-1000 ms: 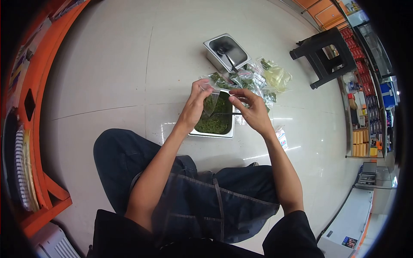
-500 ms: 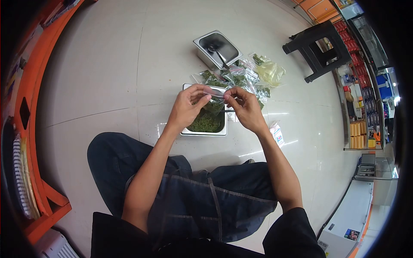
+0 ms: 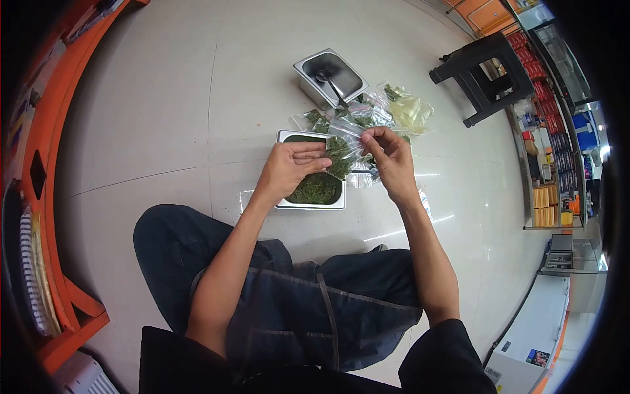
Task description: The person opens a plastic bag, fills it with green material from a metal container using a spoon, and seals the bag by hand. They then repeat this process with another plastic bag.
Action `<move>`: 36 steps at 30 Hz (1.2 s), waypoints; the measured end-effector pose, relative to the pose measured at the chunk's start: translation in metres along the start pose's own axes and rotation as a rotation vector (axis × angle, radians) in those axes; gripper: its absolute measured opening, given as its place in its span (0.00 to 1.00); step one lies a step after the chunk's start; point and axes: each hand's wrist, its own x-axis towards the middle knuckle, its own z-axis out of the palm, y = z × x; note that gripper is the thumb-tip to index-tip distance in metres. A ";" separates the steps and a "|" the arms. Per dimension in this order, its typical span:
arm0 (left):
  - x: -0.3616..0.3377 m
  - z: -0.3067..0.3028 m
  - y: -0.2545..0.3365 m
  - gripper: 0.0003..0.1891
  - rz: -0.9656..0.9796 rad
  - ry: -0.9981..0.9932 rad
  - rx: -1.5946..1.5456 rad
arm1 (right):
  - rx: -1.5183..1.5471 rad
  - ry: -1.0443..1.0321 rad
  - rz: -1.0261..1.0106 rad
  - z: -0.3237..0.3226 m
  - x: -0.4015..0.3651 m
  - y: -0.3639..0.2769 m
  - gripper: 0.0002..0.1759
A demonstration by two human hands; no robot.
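A small clear zip bag with green dried herb inside is held up over a metal container of chopped green herb. My right hand pinches the bag's upper right edge between thumb and fingers. On the other side, my left hand has its fingers together and its thumb against the bag's left edge. A dark handle sticks out past the container's right side, partly hidden by the bag. Behind lies a pile of filled clear bags.
A second metal container with a dark spoon stands farther back. A yellowish plastic bag lies beside the pile. At the right are a black stool and stocked shelves; an orange shelf stands at left.
The zip bag has turned so its herb-filled side faces up. My right hand has moved right and slightly up with its edge; my left hand has shifted from the top edge to the bag's side.
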 end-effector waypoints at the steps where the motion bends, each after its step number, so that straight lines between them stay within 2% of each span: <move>1: -0.001 0.001 0.000 0.22 0.005 0.011 -0.077 | 0.044 0.031 -0.010 0.000 0.000 0.000 0.09; 6: 0.001 0.000 0.000 0.21 0.008 0.006 -0.188 | 0.151 0.095 -0.039 0.003 -0.003 -0.004 0.09; 8: 0.001 0.001 -0.001 0.21 0.139 0.024 -0.065 | 0.077 0.077 -0.042 0.003 -0.003 -0.007 0.09; 9: 0.000 0.004 0.005 0.21 0.139 0.025 -0.066 | 0.076 0.075 -0.041 0.001 -0.004 -0.006 0.09; 11: -0.001 0.006 0.017 0.21 0.216 0.085 -0.036 | -0.049 -0.060 -0.019 -0.002 -0.004 -0.003 0.09; 15: 0.001 -0.002 0.006 0.17 0.243 0.067 0.126 | -0.038 -0.146 -0.011 0.007 -0.010 -0.009 0.09; 17: 0.002 -0.003 0.002 0.12 0.205 0.103 0.062 | -0.039 -0.163 0.013 0.008 -0.009 -0.008 0.09; 22: 0.000 -0.003 0.004 0.09 0.210 0.128 0.101 | -0.069 -0.182 0.029 0.008 -0.007 -0.004 0.08; 24: 0.000 -0.003 0.004 0.09 0.193 0.145 0.149 | -0.154 -0.167 -0.105 0.010 -0.008 -0.007 0.07; 27: 0.002 -0.004 0.002 0.09 0.271 0.143 0.196 | -0.261 -0.144 -0.208 0.010 -0.007 0.000 0.06; 33: 0.002 -0.003 0.003 0.09 0.339 0.133 0.183 | -0.377 -0.060 -0.303 0.011 -0.006 -0.003 0.07; 36: 0.001 -0.003 0.003 0.09 0.248 0.175 0.154 | -0.343 -0.060 -0.280 0.009 -0.006 -0.001 0.07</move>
